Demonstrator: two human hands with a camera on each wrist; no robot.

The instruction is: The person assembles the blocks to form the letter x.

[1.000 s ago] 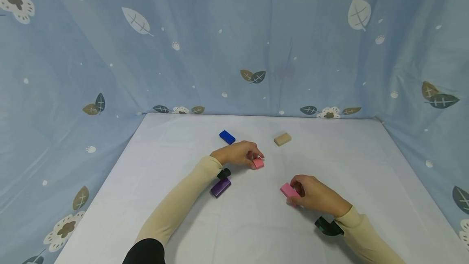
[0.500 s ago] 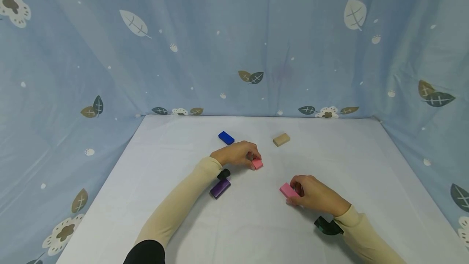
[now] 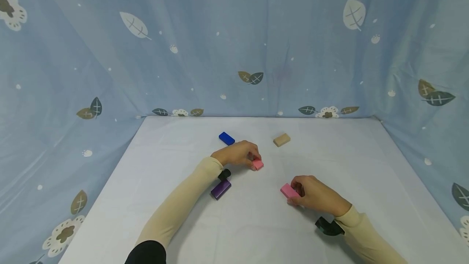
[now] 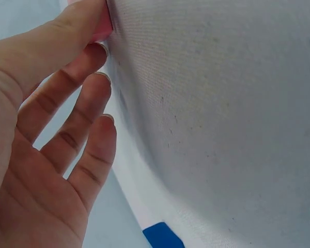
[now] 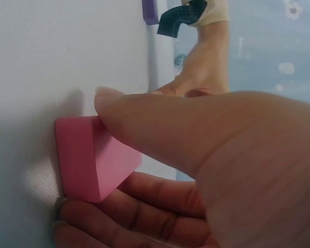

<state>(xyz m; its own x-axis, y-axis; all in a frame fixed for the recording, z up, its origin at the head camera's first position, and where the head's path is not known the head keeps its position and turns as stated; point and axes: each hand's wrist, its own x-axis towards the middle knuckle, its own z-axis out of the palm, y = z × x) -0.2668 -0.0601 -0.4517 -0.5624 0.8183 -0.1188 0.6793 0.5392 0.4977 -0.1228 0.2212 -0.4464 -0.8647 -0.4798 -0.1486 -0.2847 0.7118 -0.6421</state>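
Near the middle of the white table, my left hand (image 3: 239,153) pinches a small coral-pink block (image 3: 258,164) between thumb and fingers. In the left wrist view only an edge of that block shows past the thumb, and the other fingers are loosely bent. Nearer and to the right, my right hand (image 3: 318,194) grips a pink rectangular block (image 3: 289,190). The right wrist view shows this pink block (image 5: 88,157) against the tabletop, thumb on one side and fingers on the other. Both blocks appear to rest on the table.
A blue block (image 3: 226,138) lies just behind my left hand, and a tan block (image 3: 281,139) farther right at the back. A purple block (image 3: 221,189) sits beside the left wrist's black camera mount (image 3: 224,174). Blue patterned cloth (image 3: 205,52) hangs behind the white table (image 3: 176,133).
The coral-pink block has turned slightly in my left hand's fingers. My right hand and its pink block stay where they were; the view has shifted slightly.
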